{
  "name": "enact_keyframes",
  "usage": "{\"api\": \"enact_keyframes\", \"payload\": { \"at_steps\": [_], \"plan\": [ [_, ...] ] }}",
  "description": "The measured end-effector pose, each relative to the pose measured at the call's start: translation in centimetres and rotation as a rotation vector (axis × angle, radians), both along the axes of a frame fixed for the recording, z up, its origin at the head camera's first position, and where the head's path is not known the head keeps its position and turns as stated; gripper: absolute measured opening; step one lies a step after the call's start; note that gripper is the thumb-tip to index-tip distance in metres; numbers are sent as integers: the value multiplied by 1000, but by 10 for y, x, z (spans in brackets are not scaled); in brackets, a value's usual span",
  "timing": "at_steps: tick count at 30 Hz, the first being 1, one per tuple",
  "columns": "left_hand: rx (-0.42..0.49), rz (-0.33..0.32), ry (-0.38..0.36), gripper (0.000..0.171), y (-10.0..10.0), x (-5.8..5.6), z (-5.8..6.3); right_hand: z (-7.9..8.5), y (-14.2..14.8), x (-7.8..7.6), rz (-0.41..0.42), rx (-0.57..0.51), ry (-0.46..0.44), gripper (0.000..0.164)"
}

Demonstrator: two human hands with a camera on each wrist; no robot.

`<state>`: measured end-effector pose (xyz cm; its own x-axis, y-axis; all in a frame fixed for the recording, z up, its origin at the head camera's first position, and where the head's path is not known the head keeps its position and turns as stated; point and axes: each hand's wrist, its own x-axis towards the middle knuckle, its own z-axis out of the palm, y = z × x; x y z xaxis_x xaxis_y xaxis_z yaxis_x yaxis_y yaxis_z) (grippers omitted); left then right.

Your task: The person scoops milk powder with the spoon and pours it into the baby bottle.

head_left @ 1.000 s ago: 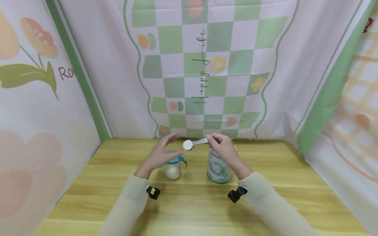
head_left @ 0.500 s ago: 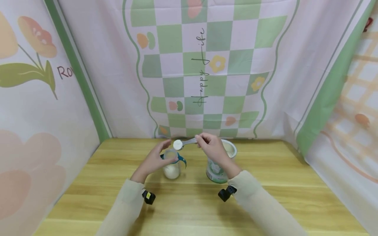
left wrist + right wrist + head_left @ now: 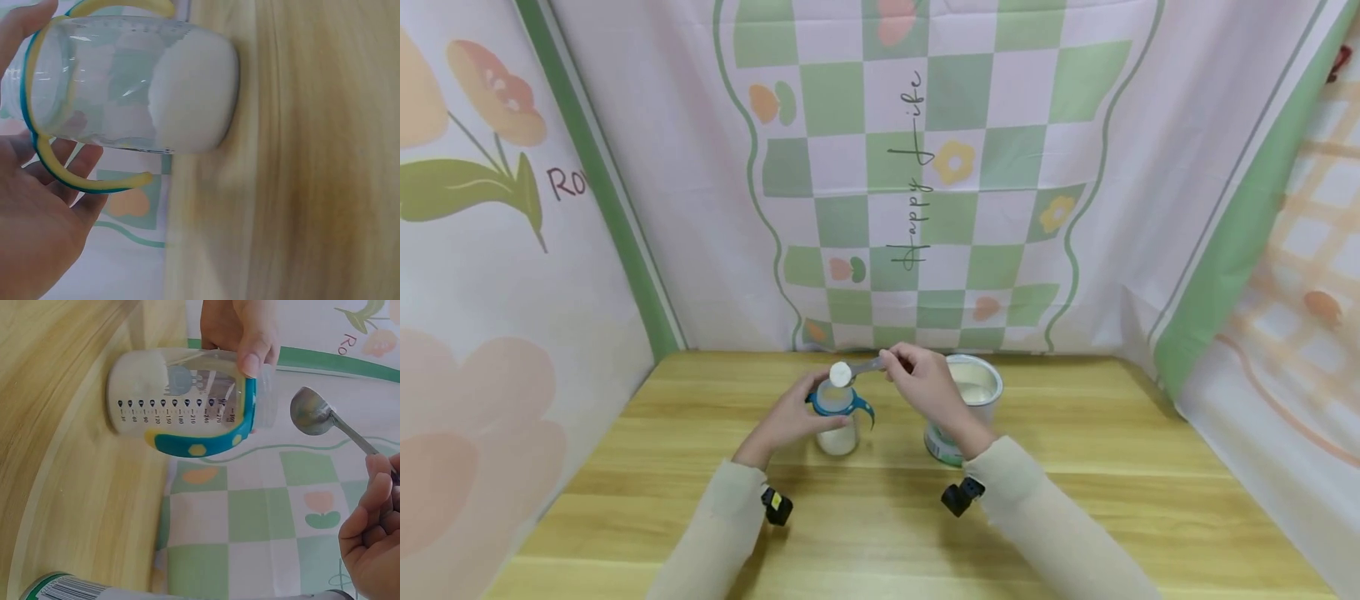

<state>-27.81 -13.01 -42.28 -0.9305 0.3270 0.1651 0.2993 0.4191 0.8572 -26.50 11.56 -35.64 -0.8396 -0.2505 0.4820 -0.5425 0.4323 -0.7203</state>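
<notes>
Your left hand (image 3: 796, 419) curls round the neck of the bottle (image 3: 181, 394), thumb on its blue handle ring (image 3: 249, 403); below that grip, the bottle's base stands on the table (image 3: 880, 542) with white powder (image 3: 194, 94) inside. Your right hand (image 3: 925, 385) pinches the spoon (image 3: 311, 412) by its handle; from those fingertips the filled bowl reaches toward your left hand, just above the bottle's mouth and apart from it. The tin (image 3: 979, 368) stands on your right hand's outer side, partly hidden by it.

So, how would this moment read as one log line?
left hand: grips bottle | right hand: holds scoop of white powder over bottle | can: open, upright
</notes>
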Motion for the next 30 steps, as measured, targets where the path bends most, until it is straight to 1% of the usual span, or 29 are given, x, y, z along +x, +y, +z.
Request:
{"api": "enact_keyframes", "payload": {
  "at_steps": [7, 14, 19, 23, 30],
  "plan": [
    [16, 25, -53, 88, 2, 2, -2, -4, -7, 1, 24, 36, 97, 26],
    [23, 48, -74, 86, 3, 2, -5, -8, -12, -2, 4, 92, 150, 26],
    [21, 49, -73, 79, 1, 2, -8, -13, -14, -3, 8, 137, 233, 24],
    [31, 35, -67, 72, -1, 1, -10, -17, -16, -2, 13, 173, 295, 21],
    [46, 19, -88, 70, -1, 0, -12, -20, -18, 1, 15, 235, 450, 17]
  ]
}}
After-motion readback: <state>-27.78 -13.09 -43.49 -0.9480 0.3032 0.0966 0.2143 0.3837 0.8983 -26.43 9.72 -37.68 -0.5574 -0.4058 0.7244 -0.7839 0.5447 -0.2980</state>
